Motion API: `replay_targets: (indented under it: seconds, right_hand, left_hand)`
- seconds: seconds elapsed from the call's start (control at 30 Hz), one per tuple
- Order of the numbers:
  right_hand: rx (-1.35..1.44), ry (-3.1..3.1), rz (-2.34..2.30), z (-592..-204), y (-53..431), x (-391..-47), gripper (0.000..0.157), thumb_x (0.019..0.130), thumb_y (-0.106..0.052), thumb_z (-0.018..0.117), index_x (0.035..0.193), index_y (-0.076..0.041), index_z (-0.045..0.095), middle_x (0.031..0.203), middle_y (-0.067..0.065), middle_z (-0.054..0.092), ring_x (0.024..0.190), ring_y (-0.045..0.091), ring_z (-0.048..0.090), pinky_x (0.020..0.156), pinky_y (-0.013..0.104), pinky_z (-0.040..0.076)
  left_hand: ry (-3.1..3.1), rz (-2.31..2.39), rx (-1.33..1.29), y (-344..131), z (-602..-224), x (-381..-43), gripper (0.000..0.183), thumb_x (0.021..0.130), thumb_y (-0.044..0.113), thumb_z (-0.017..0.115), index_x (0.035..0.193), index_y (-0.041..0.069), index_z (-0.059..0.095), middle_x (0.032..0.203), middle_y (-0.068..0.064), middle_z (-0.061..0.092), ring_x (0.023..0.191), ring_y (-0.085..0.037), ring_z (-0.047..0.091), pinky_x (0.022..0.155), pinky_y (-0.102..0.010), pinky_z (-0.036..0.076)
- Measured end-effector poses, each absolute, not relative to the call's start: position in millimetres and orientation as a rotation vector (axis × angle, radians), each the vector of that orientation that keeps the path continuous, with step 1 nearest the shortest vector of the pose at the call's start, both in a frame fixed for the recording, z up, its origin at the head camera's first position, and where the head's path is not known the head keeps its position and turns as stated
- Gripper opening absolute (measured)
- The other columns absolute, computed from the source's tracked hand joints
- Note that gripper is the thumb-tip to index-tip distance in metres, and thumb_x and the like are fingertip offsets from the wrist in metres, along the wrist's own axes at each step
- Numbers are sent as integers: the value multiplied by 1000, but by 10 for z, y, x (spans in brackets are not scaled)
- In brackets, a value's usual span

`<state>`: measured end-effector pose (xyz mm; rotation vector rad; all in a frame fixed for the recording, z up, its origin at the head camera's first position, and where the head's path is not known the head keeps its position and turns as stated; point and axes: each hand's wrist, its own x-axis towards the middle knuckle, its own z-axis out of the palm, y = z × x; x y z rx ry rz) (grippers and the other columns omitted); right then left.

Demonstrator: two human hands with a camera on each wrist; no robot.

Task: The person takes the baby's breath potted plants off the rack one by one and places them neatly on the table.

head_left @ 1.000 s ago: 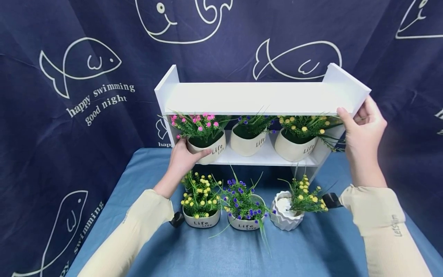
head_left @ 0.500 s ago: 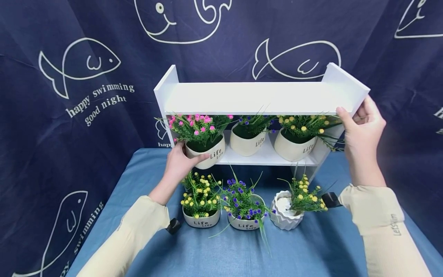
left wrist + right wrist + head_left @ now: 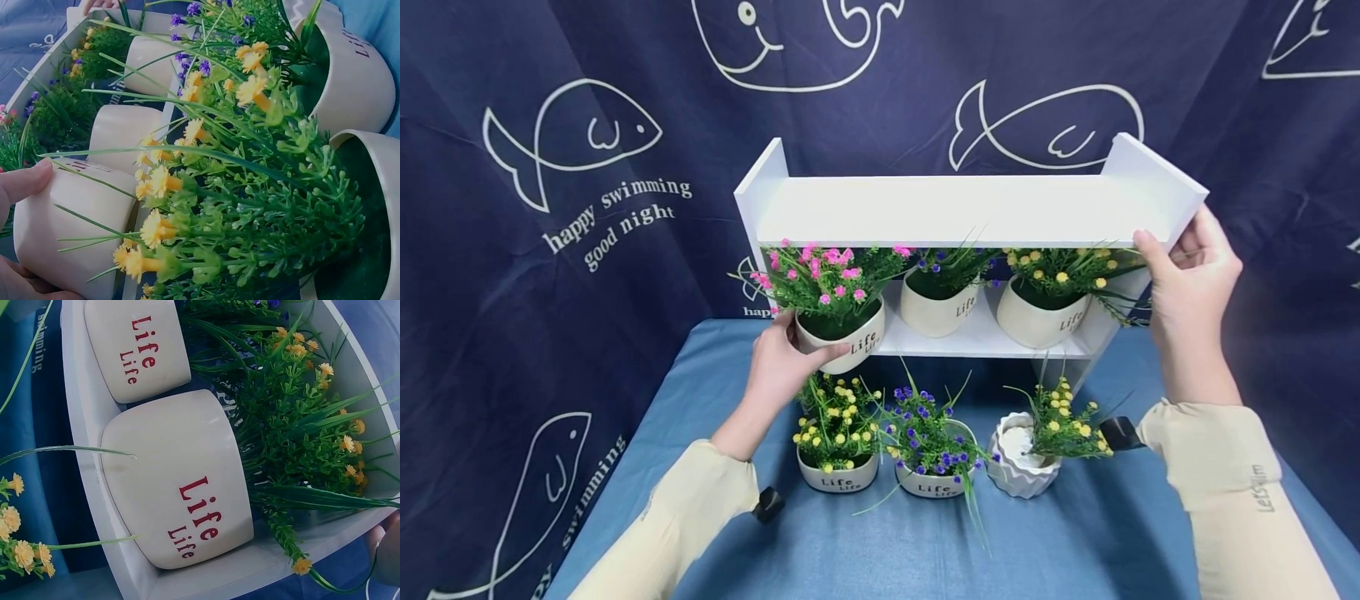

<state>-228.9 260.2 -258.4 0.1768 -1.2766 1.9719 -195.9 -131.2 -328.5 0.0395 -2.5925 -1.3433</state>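
With thumb and fingers my left hand (image 3: 775, 362) grips a cream "Life" flowerpot (image 3: 857, 340) of pink artificial flowers (image 3: 827, 271). The pot tilts at the left front of the white two-tier shelf's (image 3: 962, 208) lower board, its base overlapping the board's front edge. In the left wrist view, the thumb (image 3: 28, 184) lies against the pot's wall. My right hand (image 3: 1198, 292) holds the shelf's right side panel, thumb in front and fingers behind. Two more pots stand on the lower board: one with blue-purple flowers (image 3: 938, 307), one with yellow flowers (image 3: 1041, 315).
On the blue cloth (image 3: 820, 550) before the shelf stand a yellow-flowered pot (image 3: 837, 479), a purple-flowered pot (image 3: 932, 483) and a ribbed white pot (image 3: 1022, 479) with yellow flowers leaning out. A navy fish-print curtain (image 3: 880, 125) hangs behind.
My left hand has drawn the pink-flowered pot forward, slightly left and down in the head view, toward the lower board's front edge. The right hand stays on the side panel.
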Motion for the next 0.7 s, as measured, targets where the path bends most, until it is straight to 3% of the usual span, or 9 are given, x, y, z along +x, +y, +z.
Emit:
replay_targets:
  seconds: [0.27, 0.5, 0.7]
  right_hand:
    - [174, -1273, 1978, -2593, 2608, -2300, 55, 74, 21, 67, 124, -2, 65, 115, 15, 69, 101, 21, 65, 78, 17, 55]
    - [169, -1271, 1978, -2593, 2610, -2301, 55, 75, 21, 66, 124, -2, 65, 116, 15, 69, 102, 21, 65, 78, 17, 55]
    - [164, -1274, 1979, -2591, 2608, -2301, 55, 75, 21, 66, 125, -3, 65, 117, 15, 69, 103, 21, 65, 79, 17, 55]
  left_hand:
    - [-2593, -1308, 24, -1349, -3260, -1866, 67, 71, 40, 84, 124, 9, 58, 115, -11, 67, 94, -24, 62, 75, -33, 50]
    - [-2603, -1372, 16, -1373, -3231, -1799, 75, 71, 36, 84, 132, 6, 53, 132, -15, 60, 119, -30, 60, 99, -42, 52]
    - [-2558, -1471, -19, -1377, -3229, -1732, 75, 72, 29, 85, 135, 5, 51, 134, -15, 58, 127, -27, 55, 108, -37, 47]
